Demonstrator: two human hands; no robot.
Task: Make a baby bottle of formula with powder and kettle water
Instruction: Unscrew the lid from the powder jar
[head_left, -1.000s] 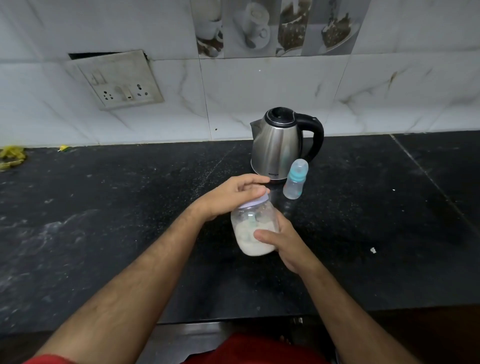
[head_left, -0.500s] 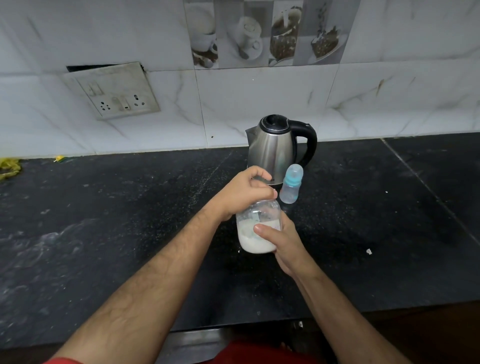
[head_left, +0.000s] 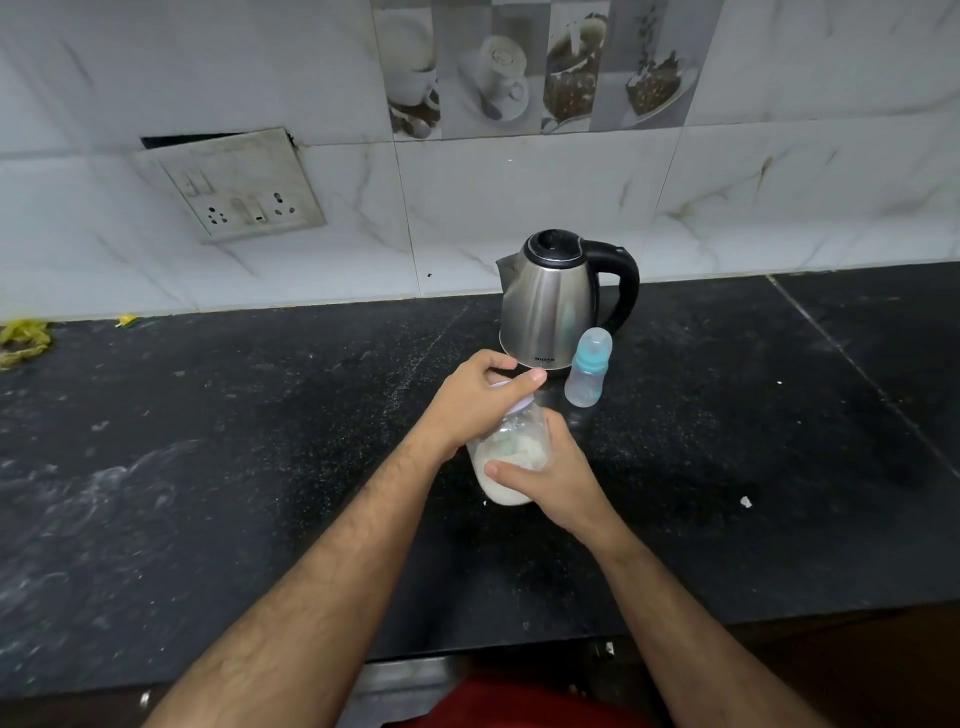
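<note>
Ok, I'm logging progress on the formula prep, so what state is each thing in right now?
powder jar: tilted, lid on, partly full of white powder
jar lid: on the jar, gripped by the left hand
right hand: holds the jar body
kettle: upright on the counter, lid closed
baby bottle: upright, capped, looks empty

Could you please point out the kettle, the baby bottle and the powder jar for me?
kettle (head_left: 548, 312), head view, steel body.
baby bottle (head_left: 585, 384), head view, clear lower body.
powder jar (head_left: 506, 486), head view, powder-filled lower wall.
</note>
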